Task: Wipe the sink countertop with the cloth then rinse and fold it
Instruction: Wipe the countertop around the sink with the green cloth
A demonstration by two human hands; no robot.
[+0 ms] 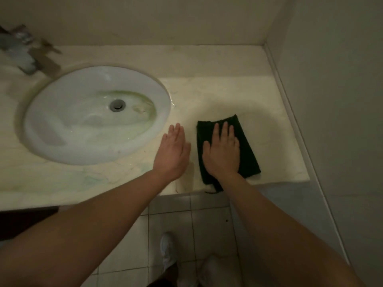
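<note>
The right hand (222,151) is pressing flat, fingers slightly spread, on the dark cloth (246,154) lying on the countertop (207,96) right of the sink (62,112) — the left hand (173,152), fingers together, is hovering beside it — the cloth's overhanging near corner risks slipping off the edge

Dark green cloth (246,150) folded flat on pale marble countertop (207,96) right of sink, near front edge.

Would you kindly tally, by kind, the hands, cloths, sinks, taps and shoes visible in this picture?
Hands: 2, the left hand flat on the countertop, the right hand flat on the cloth
Cloth: 1, dark
Sink: 1, white
Tap: 1, blurred
Shoes: 1 clearly seen, the white shoe
Total: 6
</note>
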